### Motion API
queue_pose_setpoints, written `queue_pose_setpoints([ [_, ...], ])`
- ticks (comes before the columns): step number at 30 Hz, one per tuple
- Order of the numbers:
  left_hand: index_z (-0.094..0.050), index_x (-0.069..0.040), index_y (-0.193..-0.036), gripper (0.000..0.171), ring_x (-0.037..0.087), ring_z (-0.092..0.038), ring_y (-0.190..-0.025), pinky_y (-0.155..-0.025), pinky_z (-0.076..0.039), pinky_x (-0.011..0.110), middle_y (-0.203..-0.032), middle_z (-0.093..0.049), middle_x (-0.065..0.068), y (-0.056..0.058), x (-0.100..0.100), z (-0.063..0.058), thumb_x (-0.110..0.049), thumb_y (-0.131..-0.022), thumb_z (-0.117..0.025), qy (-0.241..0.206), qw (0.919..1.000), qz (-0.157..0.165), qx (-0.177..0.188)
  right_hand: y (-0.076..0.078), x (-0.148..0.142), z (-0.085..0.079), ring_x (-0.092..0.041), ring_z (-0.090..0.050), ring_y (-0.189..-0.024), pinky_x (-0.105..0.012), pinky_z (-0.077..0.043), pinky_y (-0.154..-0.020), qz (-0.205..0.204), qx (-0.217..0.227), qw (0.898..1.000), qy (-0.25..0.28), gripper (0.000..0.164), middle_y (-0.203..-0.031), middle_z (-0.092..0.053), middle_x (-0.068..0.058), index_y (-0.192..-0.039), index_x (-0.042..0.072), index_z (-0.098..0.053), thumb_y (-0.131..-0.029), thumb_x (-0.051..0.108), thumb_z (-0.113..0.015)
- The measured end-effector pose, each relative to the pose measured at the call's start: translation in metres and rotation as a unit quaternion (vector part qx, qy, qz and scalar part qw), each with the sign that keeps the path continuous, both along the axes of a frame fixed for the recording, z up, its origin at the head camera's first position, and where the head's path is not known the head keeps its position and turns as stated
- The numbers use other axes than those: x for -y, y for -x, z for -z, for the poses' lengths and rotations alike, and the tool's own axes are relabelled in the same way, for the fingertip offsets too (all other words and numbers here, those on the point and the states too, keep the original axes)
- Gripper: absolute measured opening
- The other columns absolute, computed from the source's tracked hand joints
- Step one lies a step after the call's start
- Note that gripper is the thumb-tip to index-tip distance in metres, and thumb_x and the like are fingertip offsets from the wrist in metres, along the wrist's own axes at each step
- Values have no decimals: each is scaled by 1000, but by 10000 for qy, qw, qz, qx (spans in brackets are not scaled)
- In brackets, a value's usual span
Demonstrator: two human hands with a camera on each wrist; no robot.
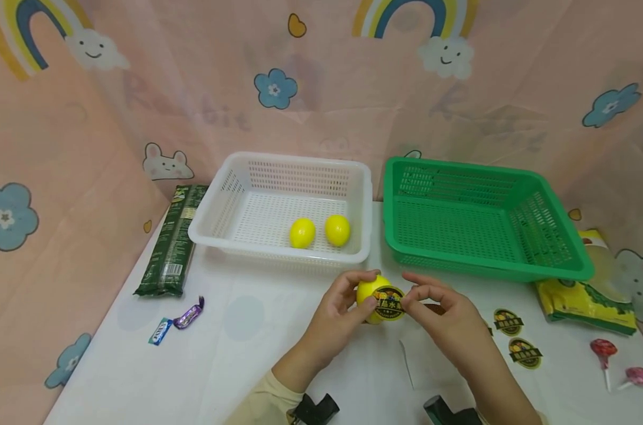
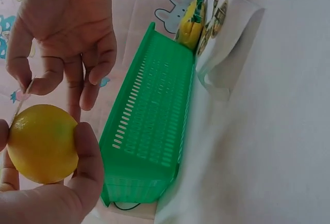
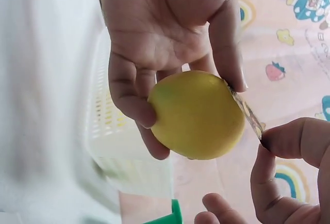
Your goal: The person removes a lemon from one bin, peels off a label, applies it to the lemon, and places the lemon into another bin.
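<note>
Left hand (image 1: 336, 313): fingers and thumb curled round yellow ball (image 1: 368, 291), lower centre of frame. Right hand (image 1: 449, 313): thumb and forefinger in closed pinch on outer edge of sticker (image 1: 389, 303).

Sticker between hands, on ball's right side; inner edge touching ball by left thumb, outer edge standing off it. Right hand nearer that free edge. Ball near round; long axis hard to tell.

Spare stickers (image 1: 524, 353) on counter (image 1: 220, 378), lower right.

Beyond: white basket (image 1: 258, 212), centre; green basket (image 1: 449, 227), right.
</note>
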State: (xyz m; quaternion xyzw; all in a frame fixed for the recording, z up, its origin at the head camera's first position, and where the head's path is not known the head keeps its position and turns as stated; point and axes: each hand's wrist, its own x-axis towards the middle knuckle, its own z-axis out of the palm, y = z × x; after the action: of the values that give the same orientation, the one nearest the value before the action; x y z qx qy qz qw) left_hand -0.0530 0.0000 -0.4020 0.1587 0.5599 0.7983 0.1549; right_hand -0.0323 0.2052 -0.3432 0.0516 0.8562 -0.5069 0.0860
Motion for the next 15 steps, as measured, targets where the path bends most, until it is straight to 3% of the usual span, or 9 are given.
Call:
queue_pose_setpoints([
  [2,-44,6,-143,39,20,-58,-126,-91,-57,29,-158,-46,18,-1,0,-2,-3,-107,-56,-247,9997,66,44,-3,1,-1,-32,-62,-125,-39,-55,-94,-51,-380,9991,-171,27,-154,-56,0,-97,11,-75,-101,38,-75],
  [5,-39,7,-143,39,17,-62,-117,-89,-58,31,-153,-48,17,-3,0,-5,-5,-109,-53,-643,9976,245,38,-6,4,-2,-27,-58,-130,-25,-52,-92,-95,-931,9954,-186,23,-151,-59,-1,-97,10,-73,-101,32,-76],
  [8,-46,-5,-139,28,18,-64,-111,-89,-59,35,-146,-50,11,-3,0,-6,-10,-111,-50,-1049,9932,461,187,-9,7,-2,-25,-56,-132,-16,-48,-93,-39,-1189,9929,22,22,-150,-59,-2,-103,8,-66,-100,27,-77],
  [12,-45,-22,-139,28,21,-66,-109,-91,-59,40,-141,-54,8,-2,1,-8,-12,-113,-46,-1468,9856,555,631,-11,13,-1,-20,-55,-129,-15,-48,-92,29,-1657,9858,285,21,-150,-57,-2,-113,6,-61,-102,17,-74],
  [15,-29,-18,-153,46,21,-68,-109,-92,-59,40,-143,-54,8,-1,0,-8,-17,-113,-51,-1509,9833,469,906,-11,17,3,-17,-47,-135,-27,-44,-99,-276,-2567,9661,80,16,-154,-52,-2,-119,10,-69,-103,5,-67],
])
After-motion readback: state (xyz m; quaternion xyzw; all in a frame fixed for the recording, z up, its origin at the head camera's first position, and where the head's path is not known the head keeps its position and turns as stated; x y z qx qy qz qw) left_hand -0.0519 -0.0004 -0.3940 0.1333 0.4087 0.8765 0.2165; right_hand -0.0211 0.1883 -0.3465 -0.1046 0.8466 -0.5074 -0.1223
